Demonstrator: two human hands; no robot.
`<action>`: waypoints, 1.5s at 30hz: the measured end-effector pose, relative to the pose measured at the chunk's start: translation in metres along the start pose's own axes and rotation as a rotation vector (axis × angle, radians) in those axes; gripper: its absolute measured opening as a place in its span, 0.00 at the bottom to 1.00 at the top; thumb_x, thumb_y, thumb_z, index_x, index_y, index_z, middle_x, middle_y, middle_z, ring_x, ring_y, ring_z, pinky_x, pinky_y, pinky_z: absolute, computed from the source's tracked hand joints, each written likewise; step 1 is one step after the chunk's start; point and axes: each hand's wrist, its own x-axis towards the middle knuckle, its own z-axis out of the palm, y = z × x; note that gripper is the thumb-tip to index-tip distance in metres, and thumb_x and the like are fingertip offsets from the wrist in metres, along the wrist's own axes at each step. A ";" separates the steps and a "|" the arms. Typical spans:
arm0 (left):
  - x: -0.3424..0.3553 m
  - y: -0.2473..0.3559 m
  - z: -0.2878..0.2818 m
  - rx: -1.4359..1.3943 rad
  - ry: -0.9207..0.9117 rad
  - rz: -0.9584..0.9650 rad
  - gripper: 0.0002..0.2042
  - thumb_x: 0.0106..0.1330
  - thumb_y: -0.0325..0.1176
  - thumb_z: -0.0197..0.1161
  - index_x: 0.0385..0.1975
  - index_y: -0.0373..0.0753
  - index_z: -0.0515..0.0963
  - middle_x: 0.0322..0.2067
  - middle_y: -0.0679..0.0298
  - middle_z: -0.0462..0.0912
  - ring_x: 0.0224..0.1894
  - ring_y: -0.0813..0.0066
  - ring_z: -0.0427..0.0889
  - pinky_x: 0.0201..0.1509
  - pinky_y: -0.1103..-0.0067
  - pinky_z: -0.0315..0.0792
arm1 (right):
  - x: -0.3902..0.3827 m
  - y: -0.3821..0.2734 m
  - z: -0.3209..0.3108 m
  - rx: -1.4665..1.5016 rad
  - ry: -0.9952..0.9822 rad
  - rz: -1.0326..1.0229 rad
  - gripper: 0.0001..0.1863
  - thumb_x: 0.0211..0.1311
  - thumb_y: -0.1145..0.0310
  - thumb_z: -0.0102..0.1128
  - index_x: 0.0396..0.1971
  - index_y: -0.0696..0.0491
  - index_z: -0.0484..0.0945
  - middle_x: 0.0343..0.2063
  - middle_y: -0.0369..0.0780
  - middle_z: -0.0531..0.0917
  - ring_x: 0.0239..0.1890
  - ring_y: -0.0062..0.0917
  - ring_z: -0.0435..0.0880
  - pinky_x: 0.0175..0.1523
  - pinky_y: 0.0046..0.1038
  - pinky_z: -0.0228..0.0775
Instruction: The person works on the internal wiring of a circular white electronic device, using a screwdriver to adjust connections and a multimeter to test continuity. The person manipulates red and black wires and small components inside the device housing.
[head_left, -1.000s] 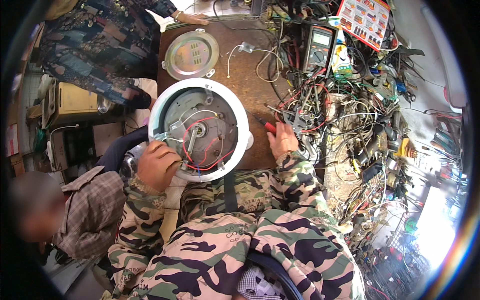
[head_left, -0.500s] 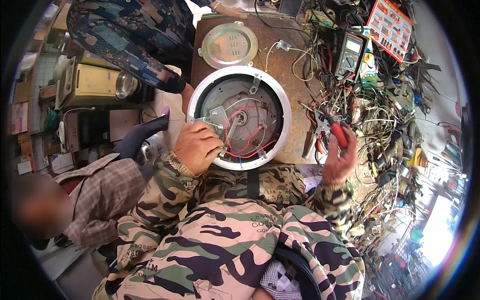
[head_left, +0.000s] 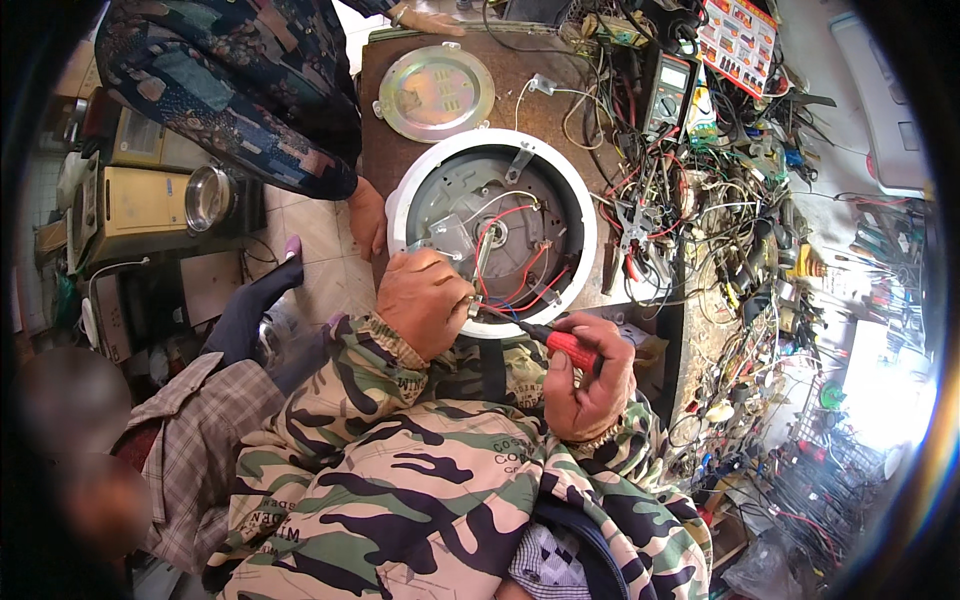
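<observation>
A round appliance body (head_left: 578, 190) with a white rim, like an upturned rice cooker, sits at the table's front edge with its dark inside showing. Red, white and blue wires (head_left: 510, 294) run within it. At its near left rim my left hand (head_left: 425, 300) is closed, pinching a small pale metal part (head_left: 473, 306) joined to the wires. My right hand (head_left: 590, 385) grips a screwdriver (head_left: 572, 350) with a red and black handle. Its thin shaft points left, and the tip is at or very near that small part. Fingers partly hide the contact.
Behind the body lies a round metal cover (head_left: 437, 92) on the brown table (head_left: 540, 65). Tangled wires and tools crowd the right side, with a multimeter (head_left: 668, 95) and pliers (head_left: 632, 240). Another person's hand (head_left: 367, 218) is beside the body's left rim; a second person is lower left.
My right hand has brought the screwdriver from the right down and left to my left hand. The left hand stays at the rim, now pinching the small part. The view has shifted slightly.
</observation>
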 end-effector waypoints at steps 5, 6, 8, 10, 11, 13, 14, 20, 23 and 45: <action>0.001 -0.002 -0.004 -0.001 -0.060 -0.001 0.07 0.53 0.30 0.73 0.33 0.45 0.86 0.34 0.68 0.86 0.49 0.65 0.81 0.53 0.65 0.70 | -0.001 -0.004 0.009 -0.034 -0.002 0.064 0.20 0.61 0.78 0.64 0.51 0.60 0.70 0.43 0.54 0.84 0.39 0.42 0.88 0.45 0.35 0.81; 0.002 -0.002 -0.004 0.005 -0.073 0.004 0.07 0.53 0.30 0.73 0.33 0.45 0.86 0.34 0.68 0.85 0.49 0.65 0.81 0.53 0.65 0.70 | -0.001 -0.005 0.010 -0.042 0.003 0.079 0.19 0.61 0.78 0.64 0.51 0.60 0.70 0.44 0.54 0.84 0.39 0.43 0.88 0.46 0.36 0.81; 0.001 -0.003 -0.004 -0.003 -0.072 0.004 0.07 0.54 0.30 0.72 0.33 0.45 0.86 0.34 0.68 0.85 0.49 0.65 0.81 0.53 0.65 0.70 | 0.000 -0.005 0.010 -0.055 -0.009 0.081 0.19 0.60 0.78 0.63 0.51 0.60 0.71 0.44 0.54 0.84 0.39 0.43 0.88 0.46 0.35 0.81; -0.002 -0.004 -0.004 -0.007 -0.065 -0.004 0.06 0.55 0.30 0.72 0.33 0.45 0.86 0.34 0.68 0.85 0.49 0.65 0.81 0.53 0.65 0.70 | 0.002 -0.006 0.012 -0.059 -0.021 0.067 0.19 0.60 0.79 0.63 0.51 0.60 0.71 0.44 0.54 0.84 0.39 0.43 0.88 0.46 0.35 0.81; -0.001 -0.003 -0.005 -0.006 -0.069 -0.002 0.06 0.55 0.30 0.72 0.33 0.45 0.86 0.34 0.68 0.85 0.49 0.65 0.81 0.53 0.65 0.70 | 0.003 -0.005 0.012 -0.054 -0.015 0.060 0.19 0.60 0.79 0.63 0.51 0.60 0.71 0.44 0.54 0.84 0.39 0.42 0.88 0.45 0.35 0.81; 0.000 -0.003 -0.004 -0.007 -0.070 0.005 0.06 0.55 0.30 0.72 0.33 0.45 0.86 0.34 0.68 0.85 0.49 0.65 0.81 0.53 0.65 0.70 | 0.005 -0.005 0.013 -0.064 -0.007 0.041 0.20 0.60 0.79 0.63 0.51 0.60 0.71 0.44 0.54 0.84 0.38 0.42 0.88 0.45 0.34 0.81; 0.000 -0.003 -0.004 -0.011 -0.065 0.005 0.06 0.55 0.30 0.72 0.33 0.45 0.86 0.34 0.68 0.85 0.48 0.65 0.81 0.53 0.65 0.69 | 0.007 -0.005 0.014 -0.078 -0.010 0.029 0.20 0.60 0.79 0.63 0.51 0.60 0.71 0.44 0.54 0.84 0.38 0.42 0.88 0.44 0.34 0.81; 0.000 -0.001 -0.006 -0.009 -0.071 -0.010 0.07 0.54 0.30 0.72 0.33 0.45 0.86 0.34 0.69 0.85 0.48 0.65 0.81 0.52 0.65 0.69 | 0.012 -0.007 0.014 -0.096 -0.066 -0.025 0.21 0.55 0.82 0.65 0.49 0.60 0.72 0.42 0.53 0.84 0.36 0.44 0.88 0.42 0.35 0.82; 0.001 0.000 -0.005 -0.006 -0.068 -0.017 0.07 0.53 0.30 0.73 0.32 0.45 0.87 0.34 0.69 0.85 0.48 0.66 0.81 0.52 0.65 0.69 | 0.019 -0.012 0.013 -0.133 -0.134 -0.139 0.22 0.50 0.82 0.68 0.47 0.59 0.73 0.41 0.52 0.84 0.36 0.45 0.88 0.40 0.36 0.82; 0.003 -0.001 -0.006 -0.010 -0.095 -0.015 0.08 0.50 0.33 0.76 0.31 0.45 0.87 0.33 0.69 0.85 0.48 0.66 0.81 0.53 0.66 0.68 | 0.045 -0.036 0.023 -0.461 -0.196 -0.237 0.17 0.53 0.70 0.80 0.35 0.56 0.77 0.20 0.38 0.78 0.19 0.33 0.79 0.23 0.33 0.68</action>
